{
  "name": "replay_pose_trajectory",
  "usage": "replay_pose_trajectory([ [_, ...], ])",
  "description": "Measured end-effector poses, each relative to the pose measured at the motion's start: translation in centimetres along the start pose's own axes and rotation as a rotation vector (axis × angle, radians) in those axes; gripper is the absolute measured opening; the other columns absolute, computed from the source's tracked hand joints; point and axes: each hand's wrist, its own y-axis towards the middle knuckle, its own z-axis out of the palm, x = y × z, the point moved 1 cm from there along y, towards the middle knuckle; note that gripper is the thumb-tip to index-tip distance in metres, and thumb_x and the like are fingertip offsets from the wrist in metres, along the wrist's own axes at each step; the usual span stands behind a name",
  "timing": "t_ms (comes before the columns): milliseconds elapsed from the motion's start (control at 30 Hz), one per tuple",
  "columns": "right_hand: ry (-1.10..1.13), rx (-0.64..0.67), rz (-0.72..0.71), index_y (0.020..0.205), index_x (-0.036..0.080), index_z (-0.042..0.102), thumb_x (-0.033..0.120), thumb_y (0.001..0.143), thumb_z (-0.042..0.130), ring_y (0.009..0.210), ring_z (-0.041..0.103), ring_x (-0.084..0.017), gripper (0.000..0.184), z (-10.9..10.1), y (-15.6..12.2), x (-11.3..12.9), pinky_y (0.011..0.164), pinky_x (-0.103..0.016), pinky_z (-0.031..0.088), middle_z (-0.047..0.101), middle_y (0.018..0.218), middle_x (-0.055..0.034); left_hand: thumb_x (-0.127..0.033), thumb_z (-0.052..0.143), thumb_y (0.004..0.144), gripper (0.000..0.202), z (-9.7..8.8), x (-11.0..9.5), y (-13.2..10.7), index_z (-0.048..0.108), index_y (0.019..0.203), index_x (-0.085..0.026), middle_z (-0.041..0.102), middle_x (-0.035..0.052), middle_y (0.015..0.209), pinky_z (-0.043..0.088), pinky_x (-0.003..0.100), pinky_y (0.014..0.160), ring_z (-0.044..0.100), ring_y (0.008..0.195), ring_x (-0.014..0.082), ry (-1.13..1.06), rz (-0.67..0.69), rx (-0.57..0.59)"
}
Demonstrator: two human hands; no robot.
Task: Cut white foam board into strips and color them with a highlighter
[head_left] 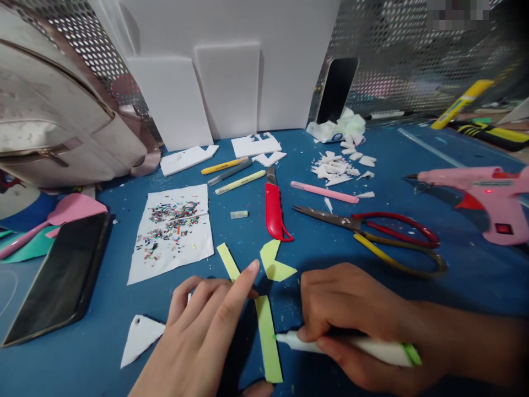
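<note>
My right hand (351,314) is closed around a white marker (372,348) with a green end. The marker's green tip meets the right edge of a light green strip (268,336). My left hand (202,325) lies beside this strip, a fingertip at its upper end and the thumb at its lower end, with the index finger stretched forward. Just beyond are a shorter light green strip (228,262), partly behind the fingers, and a notched light green piece (275,262). A white piece with a small hole (139,337) lies left of my left hand.
A red cutter (273,209), scissors (351,221), several markers and a small cap (238,214) lie ahead. Paper with beads (202,242) and a phone (58,281) are left. A pink glue gun (483,190) stands right. White boards (231,88) lean behind.
</note>
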Motion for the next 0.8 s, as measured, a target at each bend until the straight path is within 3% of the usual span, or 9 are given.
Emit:
replay_pose_trajectory([
  [267, 0.105, 0.055, -0.127, 0.084, 0.02, 0.054, 0.012, 0.084, 0.051, 0.059, 0.049, -0.013, 0.008, 0.34, 0.06, -0.35, 0.058, -0.026, 0.036, 0.061, 0.065, 0.0008, -0.049, 0.053, 0.096, 0.078, 0.06, 0.04, 0.07, 0.011, 0.157, -0.022, 0.064, 0.0012, 0.121, 0.029, 0.034, 0.102, 0.053, 0.106, 0.0208, 0.012, 0.02, -0.015],
  [433, 0.054, -0.021, -0.049, 0.087, 0.018, 0.057, 0.011, 0.086, 0.051, 0.064, 0.053, -0.014, 0.009, 0.08, 0.12, -0.31, 0.063, -0.026, 0.04, 0.063, 0.07, -0.0019, -0.047, 0.057, 0.094, 0.082, 0.04, 0.14, 0.04, 0.011, 0.157, -0.021, 0.063, 0.0024, 0.122, 0.029, 0.035, 0.102, 0.053, 0.107, 0.0217, 0.023, 0.027, -0.003],
  [567, 0.132, 0.083, -0.124, 0.084, 0.018, 0.056, 0.014, 0.085, 0.054, 0.062, 0.052, -0.013, 0.005, 0.3, 0.26, -0.3, 0.062, -0.025, 0.041, 0.063, 0.067, 0.0006, -0.044, 0.056, 0.095, 0.08, -0.01, 0.12, 0.1, 0.011, 0.157, -0.022, 0.064, 0.0014, 0.122, 0.03, 0.034, 0.101, 0.052, 0.107, 0.0212, 0.014, 0.026, -0.01],
  [733, 0.075, -0.006, -0.07, 0.086, 0.018, 0.057, 0.013, 0.088, 0.053, 0.063, 0.052, -0.013, 0.007, 0.36, 0.18, -0.36, 0.063, -0.025, 0.041, 0.062, 0.068, -0.0009, -0.045, 0.056, 0.095, 0.079, -0.05, 0.1, 0.18, 0.012, 0.157, -0.021, 0.063, 0.0004, 0.121, 0.029, 0.033, 0.102, 0.052, 0.107, 0.0194, 0.017, 0.033, -0.012],
  [800, 0.093, 0.039, -0.08, 0.086, 0.018, 0.057, 0.015, 0.088, 0.054, 0.064, 0.053, -0.013, 0.005, 0.41, 0.11, -0.36, 0.064, -0.025, 0.041, 0.062, 0.068, -0.0002, -0.044, 0.055, 0.095, 0.079, -0.03, 0.11, 0.16, 0.012, 0.156, -0.021, 0.064, 0.0003, 0.122, 0.03, 0.033, 0.102, 0.053, 0.107, 0.0193, 0.015, 0.037, -0.012],
])
